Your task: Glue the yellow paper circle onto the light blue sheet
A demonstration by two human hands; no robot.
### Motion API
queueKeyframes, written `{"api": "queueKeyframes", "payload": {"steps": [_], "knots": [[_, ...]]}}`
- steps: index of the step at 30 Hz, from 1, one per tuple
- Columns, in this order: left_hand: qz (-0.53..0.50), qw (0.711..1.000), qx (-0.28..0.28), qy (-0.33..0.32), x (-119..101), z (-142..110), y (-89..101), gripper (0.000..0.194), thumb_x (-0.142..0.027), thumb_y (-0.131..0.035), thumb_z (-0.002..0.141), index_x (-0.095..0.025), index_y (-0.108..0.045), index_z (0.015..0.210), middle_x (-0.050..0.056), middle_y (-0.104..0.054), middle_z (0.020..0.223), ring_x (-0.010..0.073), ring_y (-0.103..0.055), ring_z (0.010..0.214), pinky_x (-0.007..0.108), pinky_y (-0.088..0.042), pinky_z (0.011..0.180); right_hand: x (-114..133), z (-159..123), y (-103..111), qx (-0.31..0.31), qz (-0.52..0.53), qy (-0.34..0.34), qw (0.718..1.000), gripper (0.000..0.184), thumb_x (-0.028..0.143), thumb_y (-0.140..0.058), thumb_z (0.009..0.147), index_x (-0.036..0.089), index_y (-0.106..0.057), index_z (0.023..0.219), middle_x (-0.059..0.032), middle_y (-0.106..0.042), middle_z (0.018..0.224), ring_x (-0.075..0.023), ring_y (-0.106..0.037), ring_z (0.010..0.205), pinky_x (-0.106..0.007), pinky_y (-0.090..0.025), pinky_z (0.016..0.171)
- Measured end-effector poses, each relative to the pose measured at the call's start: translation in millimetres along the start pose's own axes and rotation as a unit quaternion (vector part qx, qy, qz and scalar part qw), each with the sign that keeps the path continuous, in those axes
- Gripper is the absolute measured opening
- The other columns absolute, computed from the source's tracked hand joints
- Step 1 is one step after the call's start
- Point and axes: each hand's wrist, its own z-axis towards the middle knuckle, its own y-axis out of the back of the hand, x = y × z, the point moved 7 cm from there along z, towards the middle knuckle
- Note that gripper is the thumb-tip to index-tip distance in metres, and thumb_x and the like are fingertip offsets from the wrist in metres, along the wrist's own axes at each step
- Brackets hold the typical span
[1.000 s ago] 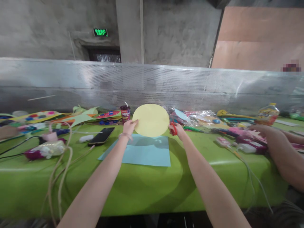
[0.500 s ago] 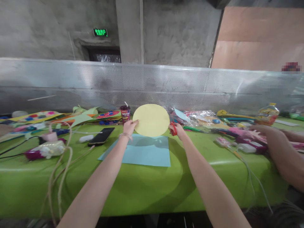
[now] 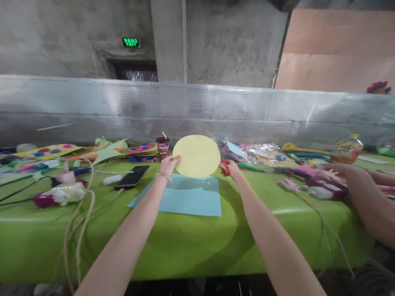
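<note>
A round piece of yellow paper (image 3: 196, 156) is held up in front of me, its face towards the camera. My left hand (image 3: 168, 165) pinches its left edge, with the thumb on the near face. At the right edge, my right hand (image 3: 232, 169) is closed round the red handles of a pair of scissors (image 3: 226, 167); the blades are hidden behind the paper. Fingertips of that hand reach the paper's edge. Below the round paper, a light blue sheet (image 3: 191, 199) lies on the green table cover (image 3: 197, 242), shaded along its top.
Left are a phone (image 3: 132, 177), a white case (image 3: 112, 179), cables and a power strip (image 3: 58, 194). A drink cup (image 3: 163, 147) stands behind my left hand. Craft pieces and plastic packets (image 3: 256, 153) line the back. Another person's arm (image 3: 367, 197) rests at right near a bottle (image 3: 348, 149).
</note>
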Motion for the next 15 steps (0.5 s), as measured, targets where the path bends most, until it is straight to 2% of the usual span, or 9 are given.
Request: {"api": "queueKeyframes", "payload": {"steps": [10,15], "knots": [[0.006,1.000,-0.007,-0.011,-0.2,1.4,3.5,0.025,-0.031,-0.053,0.086,-0.012,-0.057,0.103,0.006,-0.060,0.099,0.0163,-0.060,0.083,0.034,-0.051,0.071,4.7,3.0,10.0,-0.047,-0.007,0.017,0.999,0.023,0.031,-0.052,0.087,0.013,-0.056,0.100,-0.0018,-0.059,0.087,-0.0096,-0.057,0.065,-0.025,-0.049,0.056],[0.020,1.000,-0.002,-0.014,-3.4,0.4,5.0,0.023,-0.031,-0.054,0.086,-0.012,-0.058,0.099,0.005,-0.061,0.094,0.0152,-0.060,0.080,0.033,-0.051,0.070,8.1,0.2,7.3,-0.028,-0.007,0.026,0.999,0.021,0.031,-0.052,0.087,0.013,-0.056,0.097,-0.0002,-0.059,0.082,-0.0081,-0.055,0.061,-0.023,-0.048,0.052]]}}
